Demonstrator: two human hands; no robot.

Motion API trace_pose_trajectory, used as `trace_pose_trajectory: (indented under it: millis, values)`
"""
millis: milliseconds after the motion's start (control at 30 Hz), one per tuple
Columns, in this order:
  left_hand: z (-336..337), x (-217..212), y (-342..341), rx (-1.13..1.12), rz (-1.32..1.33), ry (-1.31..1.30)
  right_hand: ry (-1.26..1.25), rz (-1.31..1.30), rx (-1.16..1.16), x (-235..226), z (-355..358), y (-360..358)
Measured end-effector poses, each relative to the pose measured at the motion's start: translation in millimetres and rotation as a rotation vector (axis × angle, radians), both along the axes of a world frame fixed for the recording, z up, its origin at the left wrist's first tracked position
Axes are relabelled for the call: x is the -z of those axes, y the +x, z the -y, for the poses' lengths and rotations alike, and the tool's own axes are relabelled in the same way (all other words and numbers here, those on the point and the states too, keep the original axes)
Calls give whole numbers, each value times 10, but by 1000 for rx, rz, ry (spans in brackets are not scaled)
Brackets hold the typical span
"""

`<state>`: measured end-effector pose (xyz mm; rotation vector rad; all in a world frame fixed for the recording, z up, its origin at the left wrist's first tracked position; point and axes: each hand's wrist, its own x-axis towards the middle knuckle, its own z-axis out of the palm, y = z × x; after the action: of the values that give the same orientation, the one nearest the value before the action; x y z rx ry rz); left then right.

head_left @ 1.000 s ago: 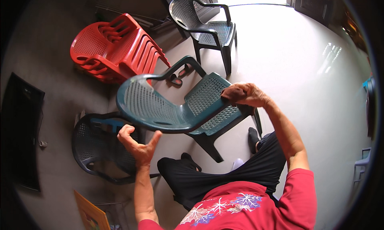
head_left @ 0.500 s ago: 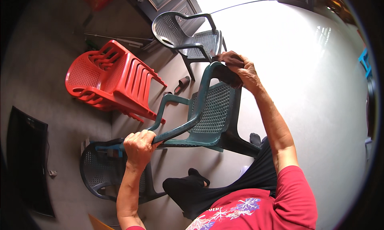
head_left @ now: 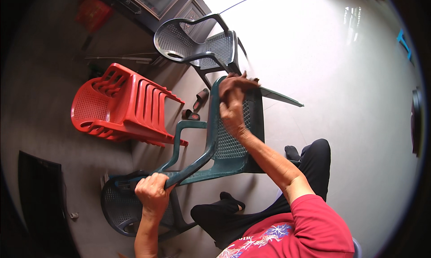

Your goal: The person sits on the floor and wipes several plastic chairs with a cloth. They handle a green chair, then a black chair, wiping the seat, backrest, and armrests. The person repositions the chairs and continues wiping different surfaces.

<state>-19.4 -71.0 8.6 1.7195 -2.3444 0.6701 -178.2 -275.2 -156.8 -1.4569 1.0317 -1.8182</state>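
A dark green plastic armchair (head_left: 231, 148) with a woven-pattern seat is tilted in front of me, close to my legs. My left hand (head_left: 152, 194) is closed round the near end of its curved frame. My right hand (head_left: 232, 116) presses a crumpled brown cloth (head_left: 238, 84) against the far end of the chair's frame. That hand and forearm cover part of the chair's mesh. The right fingertips are slightly blurred and partly hidden by the cloth.
A grey armchair (head_left: 204, 47) stands beyond the green one. Stacked red chairs (head_left: 143, 107) are at left, with brown slippers (head_left: 191, 115) beside them. Another dark chair (head_left: 123, 204) stands near my left arm. A flat black screen (head_left: 42, 195) is at far left.
My right hand and the cloth have moved left along the chair's far frame, and the forearm now crosses the chair. The chair has tilted slightly. My left hand keeps its grip.
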Motion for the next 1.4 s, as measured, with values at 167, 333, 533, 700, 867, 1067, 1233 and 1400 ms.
trace_pose_trajectory:
  millis: [167,333,533,700,867,1067,1233,1400]
  values:
    - [-151,-128,-34,-73,-67,64,-241,-405,96,-92,83,-17]
    - [-85,-141,-18,-73,-58,96,-96,-634,176,45,113,-30]
    - [17,-193,19,-106,-46,71,250,-608,304,758,89,-214]
    - [40,-188,42,-187,-78,74,169,-851,57,937,-50,-444]
    - [-19,-117,82,-218,-70,34,102,-704,-160,891,-1033,-506]
    - [-42,-173,50,-194,-41,17,-64,-632,-177,944,-1965,-557]
    - [-89,-119,126,-158,-75,61,199,-345,-51,957,-1399,-653]
    - [-19,-137,104,-114,-90,47,97,-598,50,758,-140,-548]
